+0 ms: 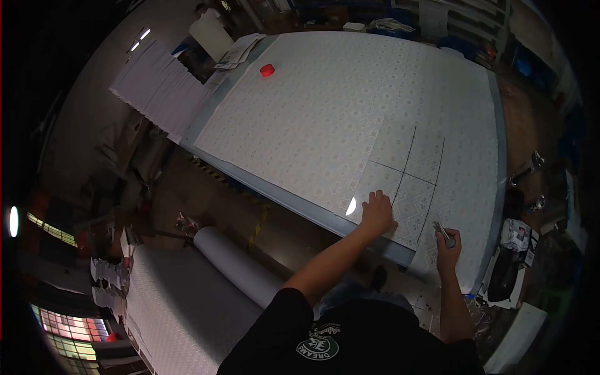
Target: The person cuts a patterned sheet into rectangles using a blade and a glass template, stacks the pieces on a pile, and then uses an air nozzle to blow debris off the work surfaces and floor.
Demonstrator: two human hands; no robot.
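A pale patterned sheet (300, 112) covers the large table. Long black lines (405, 172) cross on its near right part, where the surface looks like a clear glossy panel; a bright glare shows at its left. My left hand (378, 212) rests on this lined area near the table's front edge, fingers stretched out and slightly apart. To its right, my right hand (449, 242) is closed around a small grey metal tool (444, 234) whose exact kind I cannot make out. The tool's tip points up and left, near the rightmost black line.
A red round object (267, 70) sits at the sheet's far left. Stacked white sheets (159, 90) stand beyond the left edge. A large roll (234, 262) lies on patterned material at lower left. Tools and a dark case (503, 275) lie at right. Another person (209, 14) is in the background.
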